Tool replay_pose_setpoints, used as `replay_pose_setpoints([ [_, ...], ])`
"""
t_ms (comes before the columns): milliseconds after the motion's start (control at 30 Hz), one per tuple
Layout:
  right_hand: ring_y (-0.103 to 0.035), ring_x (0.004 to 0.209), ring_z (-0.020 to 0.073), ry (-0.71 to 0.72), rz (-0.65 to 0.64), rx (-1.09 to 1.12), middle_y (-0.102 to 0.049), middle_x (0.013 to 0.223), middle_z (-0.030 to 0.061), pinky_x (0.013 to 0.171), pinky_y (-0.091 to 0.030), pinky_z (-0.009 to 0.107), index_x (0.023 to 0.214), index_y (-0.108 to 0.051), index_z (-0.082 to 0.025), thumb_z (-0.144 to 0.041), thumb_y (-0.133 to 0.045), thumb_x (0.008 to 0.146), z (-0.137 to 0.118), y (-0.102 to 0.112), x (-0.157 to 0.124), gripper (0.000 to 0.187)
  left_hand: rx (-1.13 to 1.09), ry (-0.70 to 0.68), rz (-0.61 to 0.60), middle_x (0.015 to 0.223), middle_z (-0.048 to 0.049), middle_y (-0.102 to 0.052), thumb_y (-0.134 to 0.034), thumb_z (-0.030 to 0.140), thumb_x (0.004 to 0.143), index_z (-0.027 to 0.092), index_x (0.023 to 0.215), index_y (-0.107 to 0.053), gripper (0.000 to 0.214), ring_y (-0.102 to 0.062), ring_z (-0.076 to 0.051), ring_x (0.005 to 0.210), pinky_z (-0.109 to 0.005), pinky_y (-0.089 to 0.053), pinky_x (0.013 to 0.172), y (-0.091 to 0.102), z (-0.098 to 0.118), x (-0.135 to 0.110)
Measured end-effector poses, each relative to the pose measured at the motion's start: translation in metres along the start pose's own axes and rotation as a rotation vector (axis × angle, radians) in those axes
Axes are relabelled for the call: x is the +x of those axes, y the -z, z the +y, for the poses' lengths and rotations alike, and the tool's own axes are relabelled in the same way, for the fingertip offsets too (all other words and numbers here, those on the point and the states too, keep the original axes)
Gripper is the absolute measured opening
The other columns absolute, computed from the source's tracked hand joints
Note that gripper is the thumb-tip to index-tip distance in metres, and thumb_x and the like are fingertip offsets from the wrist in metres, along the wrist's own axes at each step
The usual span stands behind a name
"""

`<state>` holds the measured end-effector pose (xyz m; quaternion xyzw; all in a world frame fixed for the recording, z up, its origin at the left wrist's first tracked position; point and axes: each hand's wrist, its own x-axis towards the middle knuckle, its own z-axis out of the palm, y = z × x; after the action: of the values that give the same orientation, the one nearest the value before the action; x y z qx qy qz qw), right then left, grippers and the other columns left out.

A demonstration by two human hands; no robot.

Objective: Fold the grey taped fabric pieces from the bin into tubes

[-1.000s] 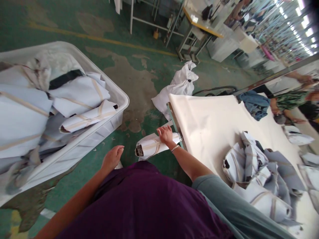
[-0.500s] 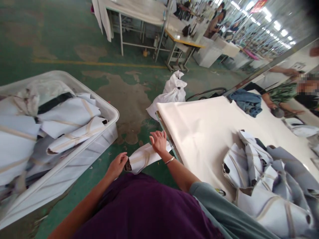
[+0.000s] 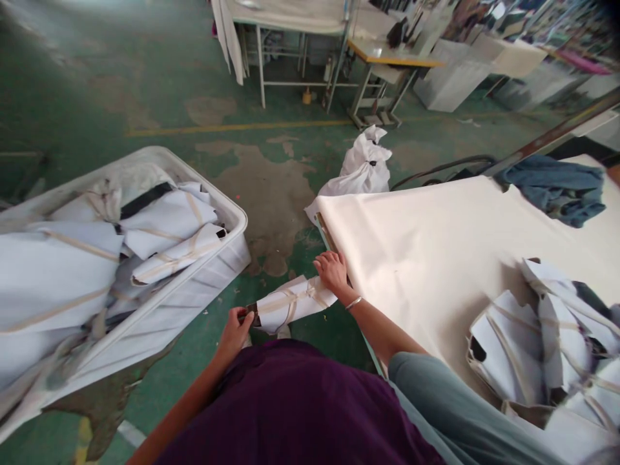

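We saw a white roll of cloth w/ tan straps round it, right by the near edge of the cream table and out over the green floor. The L hand was closed in a tight pinch on the roll's dark tip, at the end farthest from the table. The R hand lay curled over the other end, right at the table edge, w/ a thin bangle on the wrist. We can't tell if it was closed on the roll or just resting there. To us the roll looked light and soft, not stiff, so it might sag in the middle if held by one end only. The best spots to hold it looked like both ends, or the middle where the straps cross, b/c the straps may help keep it shut. The cloth didn't look like it would break, but it could slip or come undone. Left of the table sat a white plastic bin full of more white pieces. On the table lay a heap of white pieces, and past that a blue cloth. A white sack sat on the floor just past the table's near corner.
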<state>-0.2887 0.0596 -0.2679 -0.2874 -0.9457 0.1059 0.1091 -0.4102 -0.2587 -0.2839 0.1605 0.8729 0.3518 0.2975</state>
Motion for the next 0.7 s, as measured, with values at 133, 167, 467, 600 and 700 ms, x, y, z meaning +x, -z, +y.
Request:
replay_pose_setpoints([
  [133, -0.058, 0.109, 0.0232, 0.068, -0.108, 0.019, -0.07, 0.104, 0.0117, 0.109, -0.028, 0.045, 0.106, -0.069, -0.02, -0.046, -0.037, 0.098, -0.044, -0.003, -0.01, 0.041, 0.009, 0.009, -0.033, 0.093, -0.0115, -0.066, -0.044, 0.047, 0.085, 0.017, 0.086, -0.058, 0.033, -0.064, -0.026, 0.092, -0.041, -0.049, 0.089, -0.001, 0.009, -0.02],
  [167, -0.062, 0.101, 0.0229, 0.069, -0.173, 0.02, -0.071, 0.097, 0.0125, 0.105, -0.033, 0.043, 0.099, -0.07, -0.019, -0.046, -0.035, 0.098, -0.052, -0.003, -0.015, 0.045, 0.008, 0.013, -0.044, 0.09, -0.0121, -0.066, -0.044, 0.045, 0.084, 0.017, 0.081, -0.06, 0.033, -0.063, -0.026, 0.092, -0.041, -0.049, 0.088, -0.002, 0.015, -0.026],
  [467, -0.071, 0.075, 0.0307, 0.083, -0.339, -0.032, -0.073, 0.082, 0.0187, 0.07, -0.051, 0.042, 0.091, -0.073, -0.016, -0.052, -0.022, 0.098, -0.099, -0.023, -0.045, 0.063, -0.298, 0.123, -0.005, 0.082, -0.0108, -0.067, -0.057, 0.047, 0.074, 0.018, 0.069, -0.069, 0.033, -0.06, -0.031, 0.102, -0.04, -0.047, 0.087, 0.017, 0.009, -0.052],
  [600, -0.071, 0.071, 0.029, 0.113, -0.267, 0.068, -0.072, 0.08, 0.0185, 0.069, -0.053, 0.041, 0.089, -0.073, -0.017, -0.05, -0.025, 0.097, -0.156, -0.028, -0.058, 0.059, -0.283, 0.073, 0.184, 0.115, -0.0131, -0.065, -0.062, 0.046, 0.07, 0.022, 0.061, -0.067, 0.026, -0.05, -0.035, 0.122, -0.046, -0.037, 0.105, 0.062, -0.025, -0.068],
  [700, -0.071, 0.079, 0.0264, 0.147, -0.239, 0.255, -0.073, 0.086, 0.0134, 0.077, -0.054, 0.038, 0.093, -0.072, -0.023, -0.048, -0.024, 0.096, -0.202, -0.025, -0.053, 0.055, -0.241, 0.033, 0.305, 0.141, -0.0133, -0.049, -0.061, 0.041, 0.072, 0.021, 0.065, -0.067, 0.023, -0.038, -0.036, 0.135, -0.049, -0.023, 0.116, 0.123, -0.039, -0.065],
])
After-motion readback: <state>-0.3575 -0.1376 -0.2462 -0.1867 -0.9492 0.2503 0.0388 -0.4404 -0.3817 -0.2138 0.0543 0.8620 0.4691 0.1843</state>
